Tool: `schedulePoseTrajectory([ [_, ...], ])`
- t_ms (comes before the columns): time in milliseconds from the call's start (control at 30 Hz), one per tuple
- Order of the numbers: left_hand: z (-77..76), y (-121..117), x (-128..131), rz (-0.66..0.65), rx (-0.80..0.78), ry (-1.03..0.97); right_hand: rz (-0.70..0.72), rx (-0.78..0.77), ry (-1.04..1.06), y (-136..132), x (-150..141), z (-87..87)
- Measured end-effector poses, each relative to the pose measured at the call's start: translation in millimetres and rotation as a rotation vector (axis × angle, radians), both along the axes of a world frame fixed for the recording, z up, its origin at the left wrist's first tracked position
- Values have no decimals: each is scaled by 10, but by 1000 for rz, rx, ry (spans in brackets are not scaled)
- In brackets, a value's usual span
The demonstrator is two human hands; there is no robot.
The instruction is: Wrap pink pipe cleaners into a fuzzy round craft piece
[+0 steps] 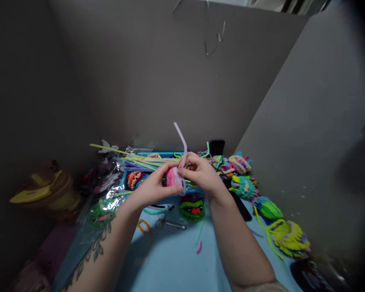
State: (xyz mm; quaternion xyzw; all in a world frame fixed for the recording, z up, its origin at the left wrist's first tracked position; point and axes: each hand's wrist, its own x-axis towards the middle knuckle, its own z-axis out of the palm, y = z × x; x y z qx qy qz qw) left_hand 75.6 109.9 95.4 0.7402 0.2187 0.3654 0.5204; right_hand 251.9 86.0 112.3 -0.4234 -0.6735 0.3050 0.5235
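A small pink bundle of coiled pipe cleaners [172,177] is held between my two hands above the table. My left hand [158,180] grips it from the left, thumb below and fingers over the top. From the right, my right hand [200,172] pinches a pale lilac pipe cleaner [182,140] at the bundle's edge; its free end sticks up and bends to the left. Just below the hands lies a green pipe-cleaner piece [192,209] with a red middle. Scissors [172,223] and an orange loop [145,227] are on the blue cloth nearby.
Behind the hands stands a blue tray [124,178] with long pipe cleaners [142,161] across it. Several colourful pipe-cleaner pieces line the right side, including a yellow one [290,239]. Clear plastic wrapping [112,194] and a brown-and-yellow pot [53,194] are at left. Grey walls enclose the table.
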Motion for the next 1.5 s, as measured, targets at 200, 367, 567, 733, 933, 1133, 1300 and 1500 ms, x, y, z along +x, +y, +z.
schedulePoseTrajectory([
  [200, 9, -45, 65, 109, 113, 43, -90, 35, -46, 7, -49, -13],
  [367, -7, -29, 56, 135, 75, 42, -143, 44, -88, 54, -63, -68],
  [567, 44, -22, -34, 125, 63, 125, -237, 107, -10, 92, -28, -96],
  [733, 117, -13, -141, -8, 54, 163, -297, 340, -229, 61, 154, -43],
  [933, 211, -41, -217, -121, 179, 209, -310, 434, -388, 96, 299, -69],
  [1133, 222, -33, -236, -105, 296, 260, -455, 474, -341, 164, 374, -127],
  [1300, 172, -5, -216, 56, 296, 243, -391, 371, -76, 30, 217, -31],
  [1500, 172, -17, -204, 182, 321, 200, -195, 227, 215, -173, -20, 82],
])
